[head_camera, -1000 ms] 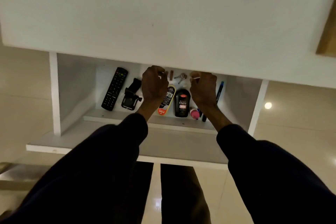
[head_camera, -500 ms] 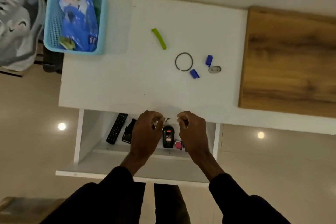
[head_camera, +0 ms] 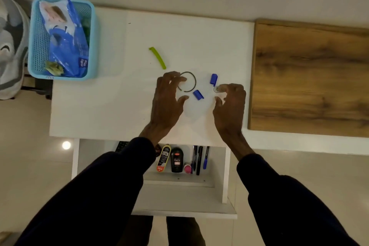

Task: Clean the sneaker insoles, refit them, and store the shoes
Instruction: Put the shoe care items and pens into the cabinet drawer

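A grey sneaker [head_camera: 10, 50] lies at the far left edge, beside the white cabinet top [head_camera: 95, 106]; no insole shows. My left hand [head_camera: 166, 100] hovers over the top with spread, curved fingers, its fingertips touching a braided ring [head_camera: 192, 82]. My right hand [head_camera: 229, 104] is to its right, fingertips resting on a small metal piece [head_camera: 217, 89], thumb apart from it. Two blue caps [head_camera: 198, 94] [head_camera: 213, 78] lie between the hands. A light-blue basket [head_camera: 34, 60] at the back left holds a blue wipes packet [head_camera: 67, 46].
A green clip [head_camera: 157, 58] lies behind the ring. Below the top, an open drawer [head_camera: 179, 201] holds a yellow polish bottle [head_camera: 163, 159], a black Cherry bottle [head_camera: 177, 161], several pens [head_camera: 199, 160] and a remote's corner [head_camera: 122, 146]. Wooden surface [head_camera: 309, 78] on the right.
Both hands rose out of the open drawer and moved forward onto the cabinet top, spreading over the ring and the metal piece. The view tilted up from the drawer.
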